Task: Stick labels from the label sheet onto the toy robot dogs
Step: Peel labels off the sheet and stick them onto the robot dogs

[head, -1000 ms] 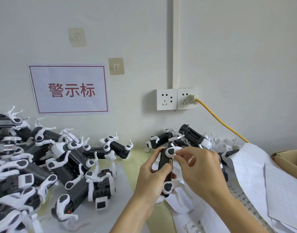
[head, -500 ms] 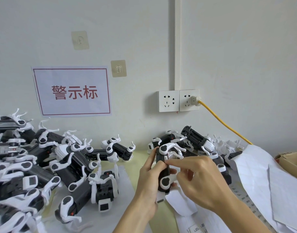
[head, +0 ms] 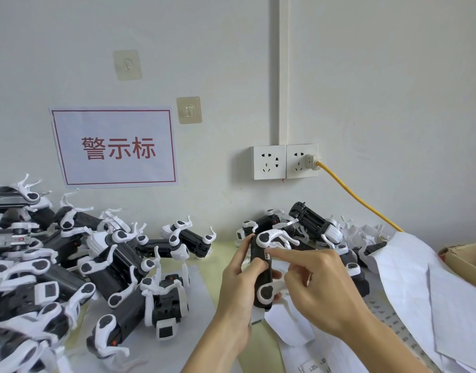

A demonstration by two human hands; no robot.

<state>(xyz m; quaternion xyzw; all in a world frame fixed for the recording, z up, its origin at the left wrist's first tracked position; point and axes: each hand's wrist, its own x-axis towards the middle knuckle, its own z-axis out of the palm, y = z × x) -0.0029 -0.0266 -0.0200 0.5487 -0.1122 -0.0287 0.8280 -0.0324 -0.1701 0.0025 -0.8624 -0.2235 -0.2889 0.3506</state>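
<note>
My left hand [head: 238,289] grips a black toy robot dog [head: 262,275] with white legs, held upright above the table in the middle of the view. My right hand [head: 316,285] is beside it on the right; its forefinger tip presses a small label [head: 266,256] onto the dog's side near the top, while its other fingers curl by the lower leg. Label sheets [head: 323,354] lie on the table under my right forearm.
A big heap of robot dogs [head: 70,265] fills the left of the table, and a smaller pile [head: 309,227] lies against the wall behind my hands. Loose white backing paper [head: 420,286] covers the right, beside a cardboard box [head: 468,258]. A yellow cable [head: 358,200] runs from the wall socket.
The dog has been turned in my left hand, so one white leg now points up and right. My right forefinger has stretched out onto the dog's side and presses the label there.
</note>
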